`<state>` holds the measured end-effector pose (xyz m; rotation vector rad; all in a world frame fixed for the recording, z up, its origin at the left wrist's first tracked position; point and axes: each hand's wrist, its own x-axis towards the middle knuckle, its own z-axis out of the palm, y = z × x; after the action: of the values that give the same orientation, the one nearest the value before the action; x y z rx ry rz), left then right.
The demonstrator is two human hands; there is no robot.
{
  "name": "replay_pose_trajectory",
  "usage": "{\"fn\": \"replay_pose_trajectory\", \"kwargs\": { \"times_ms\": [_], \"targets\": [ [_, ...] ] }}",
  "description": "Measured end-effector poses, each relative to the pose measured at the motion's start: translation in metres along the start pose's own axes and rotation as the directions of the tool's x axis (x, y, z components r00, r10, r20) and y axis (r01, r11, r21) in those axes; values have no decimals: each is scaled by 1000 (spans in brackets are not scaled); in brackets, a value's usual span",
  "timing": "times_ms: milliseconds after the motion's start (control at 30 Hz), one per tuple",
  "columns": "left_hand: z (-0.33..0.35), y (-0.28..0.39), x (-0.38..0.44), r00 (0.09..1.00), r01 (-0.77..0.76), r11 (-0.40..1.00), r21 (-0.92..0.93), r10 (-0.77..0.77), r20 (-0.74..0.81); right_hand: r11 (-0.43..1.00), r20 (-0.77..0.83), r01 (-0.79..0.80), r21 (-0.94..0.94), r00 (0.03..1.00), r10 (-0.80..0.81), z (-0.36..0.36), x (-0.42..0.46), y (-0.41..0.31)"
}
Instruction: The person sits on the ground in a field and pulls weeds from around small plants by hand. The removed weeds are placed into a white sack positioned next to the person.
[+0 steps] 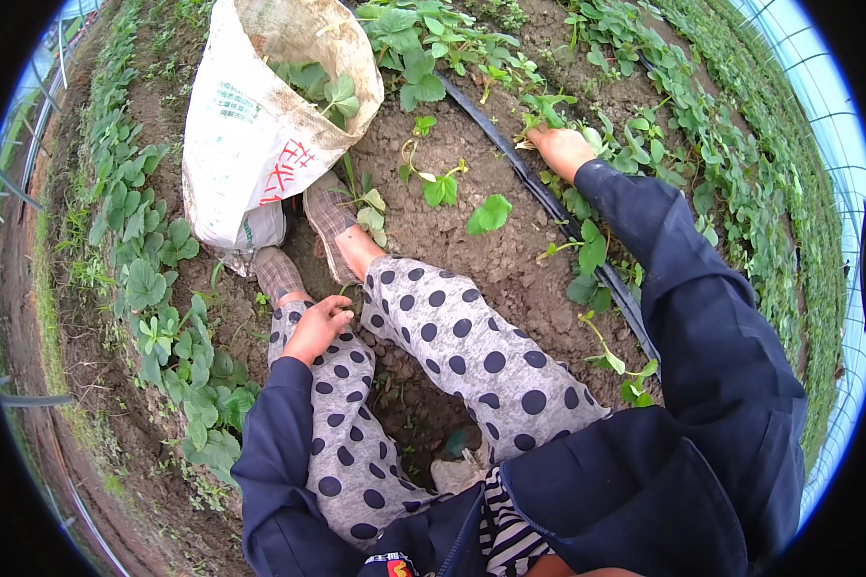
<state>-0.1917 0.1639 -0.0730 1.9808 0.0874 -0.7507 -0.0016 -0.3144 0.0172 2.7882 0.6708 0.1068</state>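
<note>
My right hand (561, 149) reaches across the black drip hose and is closed around the base of a small strawberry plant (545, 112) at the soil; its fingertips are partly hidden by leaves. Over my lower leg, beside the trouser cloth, is my left hand (319, 328), fingers loosely curled; whether it holds a thin green stem by the fingertips I cannot tell. A white woven sack (224, 144) bearing writing stands in front of my feet, its mouth open, with green strawberry leaves (340, 95) inside.
A black drip hose (523, 172) runs diagonally over the soil. Loose leaves and runners, one a strawberry leaf (489, 214), lie between it and my legs. Rows of strawberry plants (144, 285) line both sides. Blue sheeting on a frame (801, 72) curves along the right edge.
</note>
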Motion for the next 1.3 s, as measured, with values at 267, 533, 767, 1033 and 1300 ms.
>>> {"fn": "replay_pose_trajectory", "kwargs": {
  "times_ms": [267,533,767,1033,1300],
  "targets": [
    [-1,2,0,1000,2,999,44,-1,-4,999,163,37,16,986,-40,-13,-10,-20],
    [-1,7,-3,1000,15,999,44,-16,5,999,-16,-13,40,1000,13,-16,-15,-8],
    [1,4,-1,1000,7,1000,-8,-7,8,998,177,-55,3,983,54,-23,-2,-26],
    [-1,0,1,1000,-26,1000,-4,26,14,985,107,-57,162,993,40,-40,5,-15],
    [-1,3,-1,1000,4,1000,-17,-3,12,943,90,220,-249,975,-203,-46,47,-5]
  ]
}}
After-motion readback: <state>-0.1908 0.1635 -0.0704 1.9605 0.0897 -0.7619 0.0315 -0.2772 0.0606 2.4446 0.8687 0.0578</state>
